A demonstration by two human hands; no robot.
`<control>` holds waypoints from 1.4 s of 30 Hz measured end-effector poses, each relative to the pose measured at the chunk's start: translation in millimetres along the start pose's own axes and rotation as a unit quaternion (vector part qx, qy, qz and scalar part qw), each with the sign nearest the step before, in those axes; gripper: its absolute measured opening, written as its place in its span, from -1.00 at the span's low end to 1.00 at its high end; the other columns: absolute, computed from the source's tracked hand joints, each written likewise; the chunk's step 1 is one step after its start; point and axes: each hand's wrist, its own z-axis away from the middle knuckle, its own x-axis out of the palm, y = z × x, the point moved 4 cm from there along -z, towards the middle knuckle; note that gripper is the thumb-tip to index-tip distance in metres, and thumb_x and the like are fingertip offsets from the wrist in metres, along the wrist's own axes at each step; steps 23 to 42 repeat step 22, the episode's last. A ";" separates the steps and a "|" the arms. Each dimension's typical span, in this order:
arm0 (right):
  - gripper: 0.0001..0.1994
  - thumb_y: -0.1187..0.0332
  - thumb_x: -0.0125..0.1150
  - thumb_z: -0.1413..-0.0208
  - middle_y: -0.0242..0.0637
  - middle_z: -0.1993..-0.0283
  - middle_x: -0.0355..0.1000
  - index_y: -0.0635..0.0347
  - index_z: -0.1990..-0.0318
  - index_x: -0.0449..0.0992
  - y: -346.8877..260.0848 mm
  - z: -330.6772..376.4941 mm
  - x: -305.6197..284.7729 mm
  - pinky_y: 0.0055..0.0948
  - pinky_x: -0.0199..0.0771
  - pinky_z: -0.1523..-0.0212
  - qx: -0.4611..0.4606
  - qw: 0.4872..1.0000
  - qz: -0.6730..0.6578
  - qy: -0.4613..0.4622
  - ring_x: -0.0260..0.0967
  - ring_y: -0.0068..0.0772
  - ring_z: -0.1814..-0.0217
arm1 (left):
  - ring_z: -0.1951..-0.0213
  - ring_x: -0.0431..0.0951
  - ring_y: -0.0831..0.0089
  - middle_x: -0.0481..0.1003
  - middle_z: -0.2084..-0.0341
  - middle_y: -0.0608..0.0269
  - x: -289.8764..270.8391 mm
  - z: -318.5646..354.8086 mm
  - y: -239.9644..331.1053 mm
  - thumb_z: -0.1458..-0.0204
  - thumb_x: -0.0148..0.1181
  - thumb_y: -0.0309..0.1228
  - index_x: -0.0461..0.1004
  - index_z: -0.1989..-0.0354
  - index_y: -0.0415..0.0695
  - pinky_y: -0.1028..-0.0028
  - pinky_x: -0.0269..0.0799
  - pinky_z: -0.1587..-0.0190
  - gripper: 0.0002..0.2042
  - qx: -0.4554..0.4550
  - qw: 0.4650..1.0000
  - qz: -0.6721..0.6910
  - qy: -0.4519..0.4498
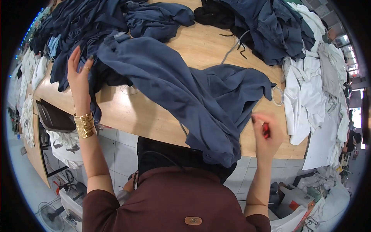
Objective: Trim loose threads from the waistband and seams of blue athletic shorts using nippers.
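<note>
A dark blue garment (174, 81), with long parts like trouser legs, lies spread across the wooden table (158, 116) in front of me and hangs over its near edge. My left hand (80, 75) is raised at the garment's left end, its fingers apart and nothing in them; a gold bracelet circles that wrist. To the right of the garment, my right hand (267, 133) is closed around a small red tool (266, 130), mostly hidden in the fist and slightly blurred, so its kind does not show. Near that hand lies a pale ring (277, 96), like a tape roll.
Heaps of dark blue clothing (85, 27) cover the table's far left, with another dark blue pile (266, 31) at the far right. White cloth (305, 96) drapes over the right edge. A grey cord (235, 47) runs behind the garment. A black chair back (56, 116) stands at left.
</note>
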 end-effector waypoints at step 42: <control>-0.85 0.57 0.19 0.27 -0.16 0.56 0.32 0.23 0.45 0.41 -14.5 4.2 44.5 -0.40 0.27 0.51 0.031 0.991 -0.005 -0.128 0.35 -0.32 0.54 | 0.02 0.29 0.19 0.30 0.14 0.11 149.6 213.5 86.9 0.23 0.27 -0.28 0.23 0.01 -0.20 0.17 0.03 -0.08 -0.43 0.144 0.887 0.041 -0.436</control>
